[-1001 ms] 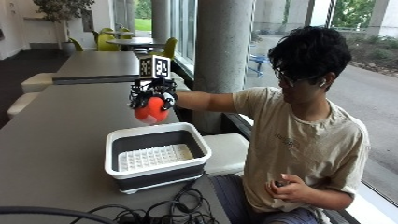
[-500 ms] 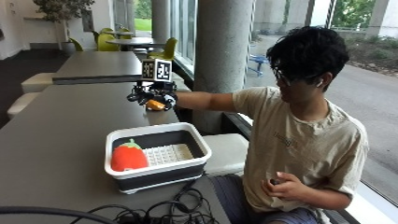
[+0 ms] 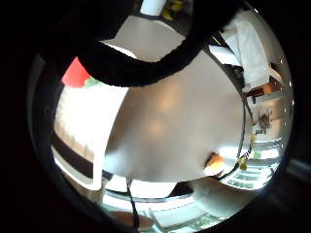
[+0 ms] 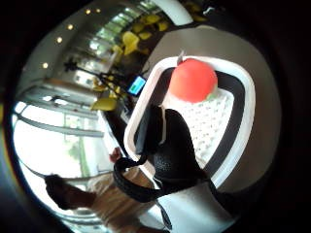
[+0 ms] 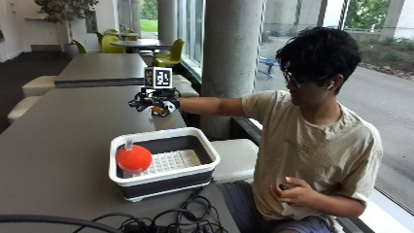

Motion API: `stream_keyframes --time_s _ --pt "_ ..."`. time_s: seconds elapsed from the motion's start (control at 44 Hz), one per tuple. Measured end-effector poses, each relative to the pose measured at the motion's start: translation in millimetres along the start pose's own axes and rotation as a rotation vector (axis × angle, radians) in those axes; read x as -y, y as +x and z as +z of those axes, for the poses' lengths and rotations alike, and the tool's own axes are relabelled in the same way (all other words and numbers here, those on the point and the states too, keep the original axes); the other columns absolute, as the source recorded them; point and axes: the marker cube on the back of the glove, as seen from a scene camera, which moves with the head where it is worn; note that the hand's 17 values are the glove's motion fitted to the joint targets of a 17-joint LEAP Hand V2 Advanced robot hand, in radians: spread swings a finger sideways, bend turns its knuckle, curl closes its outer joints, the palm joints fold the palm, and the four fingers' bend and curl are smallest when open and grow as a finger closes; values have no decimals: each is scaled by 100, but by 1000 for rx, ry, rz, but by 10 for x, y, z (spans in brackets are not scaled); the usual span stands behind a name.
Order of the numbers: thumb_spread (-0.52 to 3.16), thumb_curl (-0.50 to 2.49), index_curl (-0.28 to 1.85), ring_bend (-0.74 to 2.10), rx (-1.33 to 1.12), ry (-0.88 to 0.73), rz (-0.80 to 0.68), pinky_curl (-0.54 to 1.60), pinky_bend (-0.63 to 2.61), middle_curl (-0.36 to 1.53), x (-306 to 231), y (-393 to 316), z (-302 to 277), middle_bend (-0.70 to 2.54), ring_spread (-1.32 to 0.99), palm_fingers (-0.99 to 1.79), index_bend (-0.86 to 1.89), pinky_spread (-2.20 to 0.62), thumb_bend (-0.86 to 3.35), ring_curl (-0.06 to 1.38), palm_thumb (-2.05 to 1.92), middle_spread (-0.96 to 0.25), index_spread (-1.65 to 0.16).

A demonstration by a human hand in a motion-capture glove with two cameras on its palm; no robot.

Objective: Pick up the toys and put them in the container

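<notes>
A round red toy (image 5: pixel 134 158) lies in the left end of the white-rimmed black container (image 5: pixel 206 154) on the grey table. Both palm views also show the red toy (image 4: pixel 193 80) (image 3: pixel 75 73) inside the container (image 4: pixel 146 104) (image 3: pixel 99 150). My gloved right hand (image 5: pixel 154 101) hovers over the table beyond the container, its fingers loosely spread and holding nothing. A small orange toy (image 5: pixel 157 111) sits on the table just below the hand, near the table's edge. The little finger side palm view shows the orange toy (image 3: pixel 214 161) apart from the hand.
Black cables (image 5: pixel 162 218) lie on the table in front of the container. A grey pillar (image 5: pixel 232 53) stands right beside the table's edge, with a pale bench seat (image 5: pixel 236 153) below it. The person's bare hand (image 5: pixel 294 190) rests in their lap.
A second ago the hand held the red toy above the container. It let the toy drop in, then moved away beyond the container to above the small orange toy.
</notes>
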Motion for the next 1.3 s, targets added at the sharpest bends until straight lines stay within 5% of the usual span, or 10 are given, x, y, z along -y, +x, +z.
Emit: stream_keyframes --time_s 0.273,0.387,0.546,0.932,1.092,1.205,1.296 --pt "132 28 45 16 -92 -28 171 34 85 33 -292 646 40 14 -6 -9 30 0 -4 34 -5 -5 -30" --pt "132 27 45 16 -38 -2 462 34 84 31 -459 842 65 14 -5 -10 29 0 -4 32 -5 -5 -30" --pt "133 26 46 16 66 26 594 34 83 30 -625 1090 114 14 -5 -10 29 0 -3 30 -4 -5 -30" --pt "135 26 47 16 -361 -72 484 34 81 26 -613 1164 -4 14 -5 -10 30 1 -3 26 -4 -5 -30" --pt "135 25 47 16 -258 -55 493 35 80 26 -693 1305 106 14 -5 -10 29 1 -3 25 -3 -5 -30" --pt "135 25 48 16 -53 11 732 35 80 25 -722 1197 248 14 -5 -9 29 1 -3 24 -3 -6 -30" --pt "136 25 48 16 -63 14 753 35 79 25 -781 1293 263 14 -5 -9 29 1 -3 24 -3 -5 -30"
